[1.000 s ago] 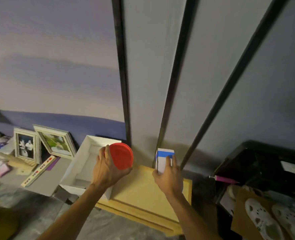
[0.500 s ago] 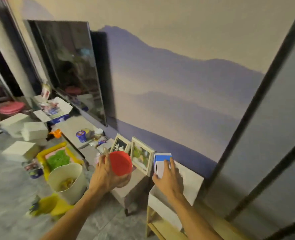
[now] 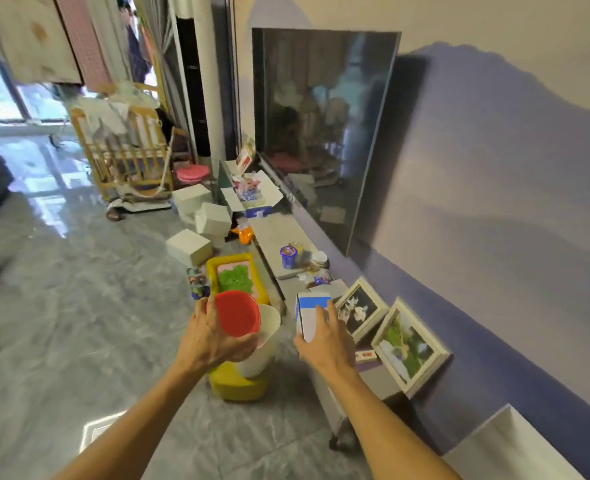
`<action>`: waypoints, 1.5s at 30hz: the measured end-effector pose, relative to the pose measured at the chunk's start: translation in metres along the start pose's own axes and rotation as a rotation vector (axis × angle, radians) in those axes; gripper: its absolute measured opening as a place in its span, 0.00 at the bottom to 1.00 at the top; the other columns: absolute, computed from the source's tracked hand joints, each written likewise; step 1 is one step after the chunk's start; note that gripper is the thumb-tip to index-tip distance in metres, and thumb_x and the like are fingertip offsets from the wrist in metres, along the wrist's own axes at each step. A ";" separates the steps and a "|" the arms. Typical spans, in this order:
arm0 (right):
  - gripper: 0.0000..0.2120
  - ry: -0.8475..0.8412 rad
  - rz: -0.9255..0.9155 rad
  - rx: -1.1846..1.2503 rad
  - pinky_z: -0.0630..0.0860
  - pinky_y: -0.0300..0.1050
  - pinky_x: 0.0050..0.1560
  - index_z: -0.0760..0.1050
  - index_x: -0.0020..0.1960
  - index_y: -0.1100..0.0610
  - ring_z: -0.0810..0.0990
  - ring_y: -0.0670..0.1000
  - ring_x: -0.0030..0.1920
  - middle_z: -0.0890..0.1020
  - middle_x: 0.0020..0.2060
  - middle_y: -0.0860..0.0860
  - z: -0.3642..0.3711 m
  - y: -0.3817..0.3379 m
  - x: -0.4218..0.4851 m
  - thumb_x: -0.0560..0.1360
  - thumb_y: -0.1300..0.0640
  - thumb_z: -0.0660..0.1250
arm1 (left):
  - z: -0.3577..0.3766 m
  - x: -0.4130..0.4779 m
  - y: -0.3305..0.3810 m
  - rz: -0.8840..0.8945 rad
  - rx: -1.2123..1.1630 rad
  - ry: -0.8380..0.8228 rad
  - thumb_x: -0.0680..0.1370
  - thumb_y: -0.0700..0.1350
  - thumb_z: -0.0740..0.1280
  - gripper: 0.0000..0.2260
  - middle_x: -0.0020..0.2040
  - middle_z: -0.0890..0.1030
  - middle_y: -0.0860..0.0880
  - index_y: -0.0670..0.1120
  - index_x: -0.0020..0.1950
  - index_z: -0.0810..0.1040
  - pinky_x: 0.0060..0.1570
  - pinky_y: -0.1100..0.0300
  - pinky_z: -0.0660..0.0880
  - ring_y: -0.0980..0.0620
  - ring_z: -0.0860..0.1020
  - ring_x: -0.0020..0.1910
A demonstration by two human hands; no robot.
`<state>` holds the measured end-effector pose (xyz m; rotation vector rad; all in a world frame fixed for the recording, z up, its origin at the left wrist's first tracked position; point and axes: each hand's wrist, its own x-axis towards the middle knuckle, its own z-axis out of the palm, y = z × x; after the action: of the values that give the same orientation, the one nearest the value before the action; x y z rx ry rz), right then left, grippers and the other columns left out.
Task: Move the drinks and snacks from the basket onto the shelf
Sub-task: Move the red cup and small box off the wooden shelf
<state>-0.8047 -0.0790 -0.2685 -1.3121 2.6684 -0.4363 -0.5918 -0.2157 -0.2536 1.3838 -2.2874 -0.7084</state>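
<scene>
Both hands are holding items above the floor as the view is swinging left, the TV now in sight.

My left hand [image 3: 210, 336] is wrapping a red-lidded container [image 3: 237, 317], lid facing me; my right hand [image 3: 324, 337] is gripping an upright blue-and-white carton [image 3: 310, 313], long axis vertical.

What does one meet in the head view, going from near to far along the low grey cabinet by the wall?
Two picture frames → blue cup → open white box on the cabinet.
</scene>
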 end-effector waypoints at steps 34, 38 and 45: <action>0.40 -0.556 0.193 0.089 0.76 0.54 0.64 0.59 0.83 0.52 0.72 0.61 0.75 0.56 0.85 0.52 0.373 -0.047 0.368 0.78 0.37 0.68 | 0.278 0.380 -0.212 -0.321 0.114 -0.369 0.55 0.77 0.76 0.60 0.72 0.69 0.47 0.48 0.78 0.60 0.60 0.43 0.77 0.41 0.73 0.69; 0.41 -0.582 0.244 0.086 0.77 0.54 0.65 0.59 0.83 0.53 0.71 0.60 0.77 0.55 0.85 0.52 0.419 -0.034 0.375 0.77 0.39 0.70 | 0.323 0.385 -0.245 -0.313 0.095 -0.399 0.53 0.82 0.73 0.65 0.72 0.68 0.46 0.47 0.79 0.59 0.61 0.42 0.78 0.41 0.72 0.70; 0.42 -0.587 0.245 0.104 0.79 0.53 0.60 0.62 0.81 0.52 0.76 0.59 0.71 0.66 0.81 0.52 0.444 -0.025 0.375 0.75 0.32 0.69 | 0.347 0.376 -0.276 -0.258 0.143 -0.427 0.55 0.84 0.69 0.66 0.75 0.68 0.42 0.45 0.82 0.59 0.66 0.42 0.74 0.38 0.72 0.70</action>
<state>-0.9056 -0.4781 -0.6802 -0.8888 2.2320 -0.1263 -0.7569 -0.5810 -0.6747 1.7580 -2.5438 -1.0228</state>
